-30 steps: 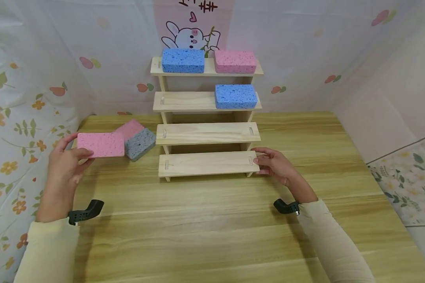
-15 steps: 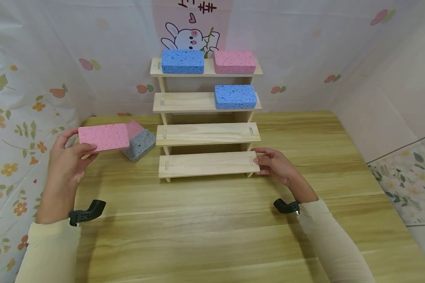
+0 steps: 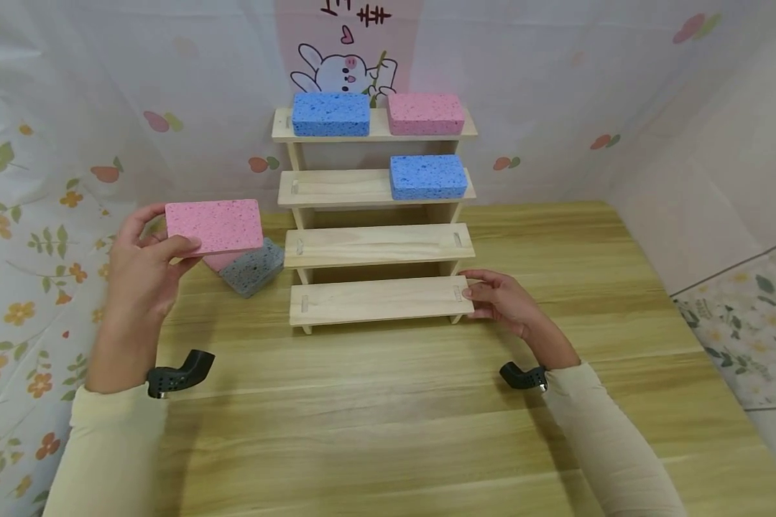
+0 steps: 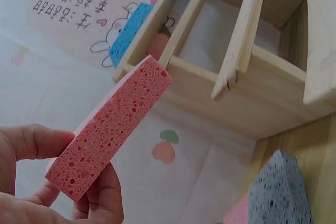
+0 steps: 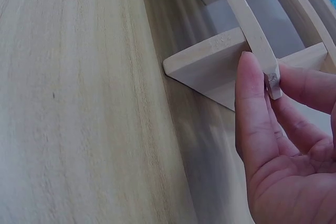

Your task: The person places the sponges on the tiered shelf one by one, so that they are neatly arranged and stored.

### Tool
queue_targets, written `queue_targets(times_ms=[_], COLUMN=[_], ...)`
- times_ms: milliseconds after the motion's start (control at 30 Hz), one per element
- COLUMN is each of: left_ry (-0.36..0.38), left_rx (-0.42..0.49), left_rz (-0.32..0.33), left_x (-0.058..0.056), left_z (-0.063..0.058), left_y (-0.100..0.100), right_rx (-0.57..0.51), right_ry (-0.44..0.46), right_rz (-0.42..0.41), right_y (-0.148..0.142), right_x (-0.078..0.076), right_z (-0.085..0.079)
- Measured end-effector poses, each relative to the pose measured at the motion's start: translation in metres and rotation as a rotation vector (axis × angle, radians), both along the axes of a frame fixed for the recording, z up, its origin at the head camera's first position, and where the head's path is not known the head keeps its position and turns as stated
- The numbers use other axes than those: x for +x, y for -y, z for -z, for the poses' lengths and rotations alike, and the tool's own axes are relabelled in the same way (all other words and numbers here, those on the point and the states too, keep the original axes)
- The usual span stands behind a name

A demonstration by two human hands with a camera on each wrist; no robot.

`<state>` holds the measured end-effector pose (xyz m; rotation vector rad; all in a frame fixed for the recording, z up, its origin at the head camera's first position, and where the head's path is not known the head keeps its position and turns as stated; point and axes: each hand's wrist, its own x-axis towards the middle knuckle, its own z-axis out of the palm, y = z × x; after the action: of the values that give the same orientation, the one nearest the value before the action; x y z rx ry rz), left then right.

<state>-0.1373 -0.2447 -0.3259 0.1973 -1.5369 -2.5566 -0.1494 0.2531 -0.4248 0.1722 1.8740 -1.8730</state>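
Note:
My left hand [image 3: 145, 266] pinches a pink sponge [image 3: 216, 226] by its left end, held up over the table's left side. In the left wrist view the sponge [image 4: 113, 124] stands tilted between thumb and fingers. My right hand [image 3: 501, 305] grips the right end of the lowest board on a four-step wooden rack [image 3: 381, 300]. In the right wrist view thumb and fingers pinch that board's end [image 5: 272, 80] from both faces. Below the held sponge, a grey sponge [image 3: 253, 269] leans on another pink sponge [image 3: 216, 260], partly hidden.
The top step bears a blue sponge [image 3: 331, 115] and a pink sponge [image 3: 425, 115]. Another blue sponge [image 3: 428, 177] sits at the right of the second step. A patterned curtain [image 3: 194, 129] hangs behind the wooden table [image 3: 375, 416].
My left hand has lifted the pink sponge and carried it rightward and toward the back, now over the grey and pink sponges. My right hand has stayed on the rack.

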Motion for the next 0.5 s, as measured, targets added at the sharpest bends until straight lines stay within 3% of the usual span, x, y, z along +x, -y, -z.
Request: queue_targets(times_ms=[133,500], left_ry=[-0.022,-0.058], left_rx=[-0.047,-0.028], left_rz=[-0.008,-0.008], left_x=[-0.005,-0.024], left_z=[-0.006,-0.022], left_y=[-0.012,-0.046], right_rx=[0.008,0.008], right_ry=[0.000,-0.007], right_rz=[-0.002,0.001], right_y=[0.002,0.001], right_x=[0.000,-0.001], right_z=[0.001,-0.001])
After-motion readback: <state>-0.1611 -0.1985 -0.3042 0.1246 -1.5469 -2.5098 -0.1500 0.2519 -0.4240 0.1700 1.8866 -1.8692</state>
